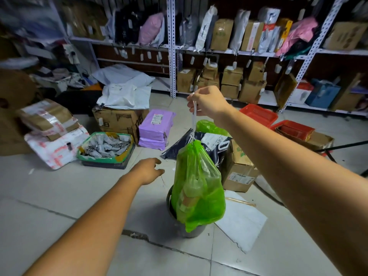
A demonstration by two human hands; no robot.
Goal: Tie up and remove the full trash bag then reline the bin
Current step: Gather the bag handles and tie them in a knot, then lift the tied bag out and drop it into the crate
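Note:
A full green trash bag [199,188] hangs by its white drawstring [193,124], cinched shut at the top. My right hand [208,101] is shut on the drawstring and holds the bag up over a small dark grey bin [189,232] on the floor. The bag's bottom still dips into or just in front of the bin's mouth. My left hand [148,170] hovers to the left of the bag, fingers apart and empty, not touching it.
A flat white sheet [242,222] lies right of the bin. Cardboard boxes [238,170], a dark mailer and another green bag [209,126] sit behind it. A green-rimmed tray of clips [105,147], purple parcels [156,126], red baskets [258,114] and parcel shelves surround the floor.

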